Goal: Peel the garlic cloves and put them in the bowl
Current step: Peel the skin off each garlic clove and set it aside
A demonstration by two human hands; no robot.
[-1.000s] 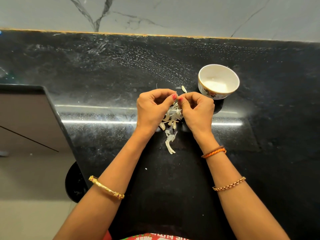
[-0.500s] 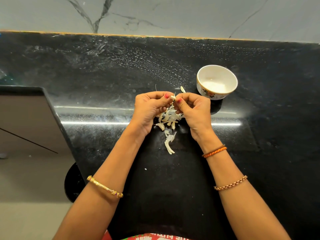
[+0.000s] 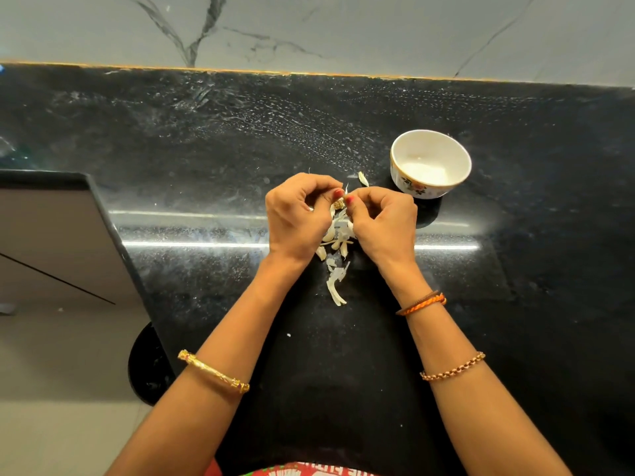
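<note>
Both hands meet over the middle of the black counter. My left hand (image 3: 298,214) and my right hand (image 3: 384,219) pinch a small garlic clove (image 3: 338,203) between thumbs and fingertips; most of it is hidden by the fingers. Beneath and between the hands lies a pile of white garlic skins and cloves (image 3: 338,240), with a long strip of skin (image 3: 336,283) trailing toward me. A white bowl with a floral print (image 3: 430,163) stands to the upper right of my right hand, its inside looks bare.
One loose piece of skin (image 3: 363,179) lies just left of the bowl. The black stone counter (image 3: 206,149) runs back to a marble wall; its edge drops off at the left toward a brown cabinet front (image 3: 44,242) and the floor.
The hands stay together over the pile. The fingertips have shifted slightly on the clove, and both hands have moved a little away from me.
</note>
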